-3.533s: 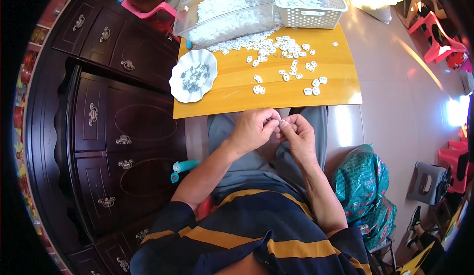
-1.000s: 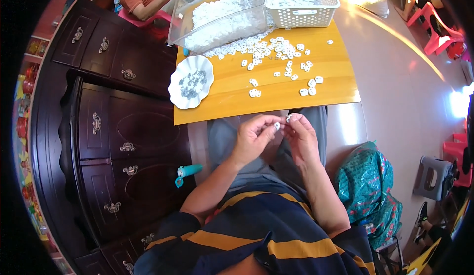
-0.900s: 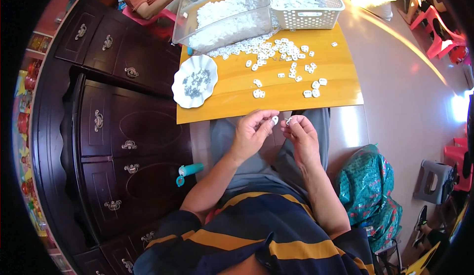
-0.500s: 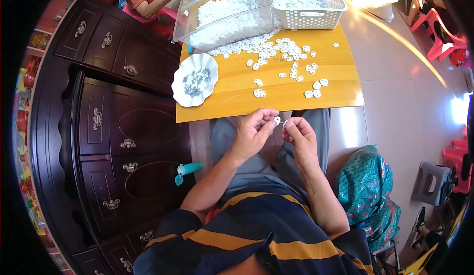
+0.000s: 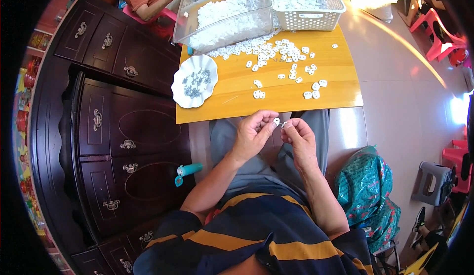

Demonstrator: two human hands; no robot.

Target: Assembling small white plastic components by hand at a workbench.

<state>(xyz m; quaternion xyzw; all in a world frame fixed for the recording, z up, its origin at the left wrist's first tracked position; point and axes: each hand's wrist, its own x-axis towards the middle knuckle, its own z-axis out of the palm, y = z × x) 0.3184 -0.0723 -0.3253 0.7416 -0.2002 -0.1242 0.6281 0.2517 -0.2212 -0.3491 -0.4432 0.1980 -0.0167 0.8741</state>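
My left hand (image 5: 251, 136) pinches a small white rounded plastic piece (image 5: 276, 121) with a dark hole, just off the table's front edge. Facing it, my right hand (image 5: 300, 139) grips a tiny pale hook-like part (image 5: 284, 124) between thumb and fingertips. The two parts meet or nearly touch; at this size I cannot tell which. On the wooden table (image 5: 232, 85) beyond my hands lie loose white pieces (image 5: 316, 86) of the same kind, some in small groups. A white scalloped dish (image 5: 179, 85) holds small grey parts at the left.
A clear bin (image 5: 229, 31) and a white perforated basket (image 5: 310, 21), both full of white pieces, stand at the table's far side. Another person's arm (image 5: 160, 6) is behind the bin. Dark drawers (image 5: 133, 127) flank my left; a green bag (image 5: 365, 191) sits at my right.
My hands stay almost in place, with the two parts held close together. The view has shifted very slightly. Nothing has been let go.
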